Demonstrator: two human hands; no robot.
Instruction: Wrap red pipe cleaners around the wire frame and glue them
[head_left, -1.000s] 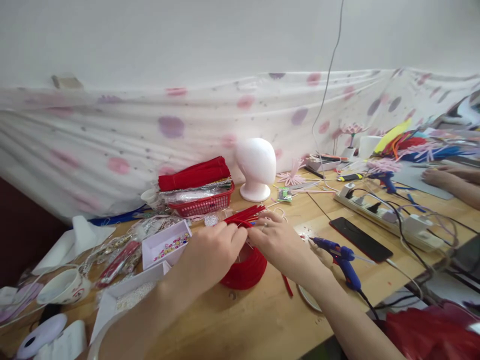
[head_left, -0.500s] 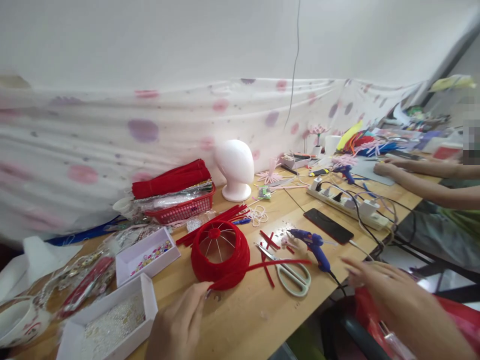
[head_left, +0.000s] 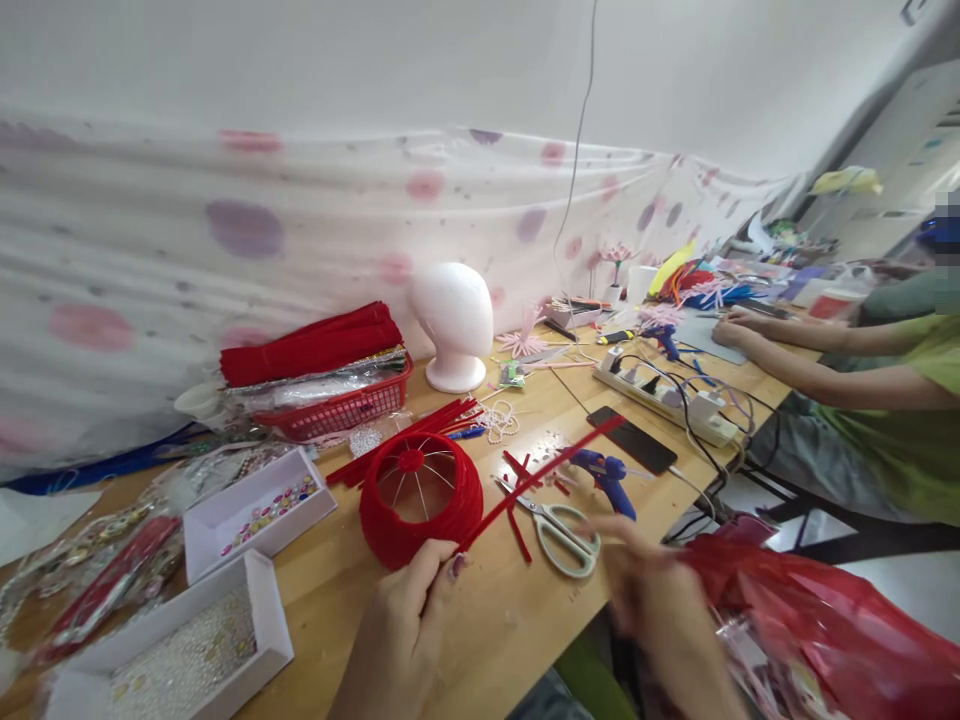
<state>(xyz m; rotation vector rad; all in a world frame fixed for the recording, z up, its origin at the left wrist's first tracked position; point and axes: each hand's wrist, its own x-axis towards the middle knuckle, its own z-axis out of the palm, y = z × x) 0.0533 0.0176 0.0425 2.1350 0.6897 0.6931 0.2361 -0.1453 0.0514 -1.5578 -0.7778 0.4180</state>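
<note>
Red yarn-wound round frame: now uncovered on worktop.
Left hand: pinches loose red strand, now raised.
Right hand: withdrawn to red plastic bag; grip unclear.

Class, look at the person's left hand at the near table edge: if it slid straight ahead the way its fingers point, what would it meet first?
Most likely the red wrapped ring: the left hand points up at it, fingertips already touching its near wall.
</note>
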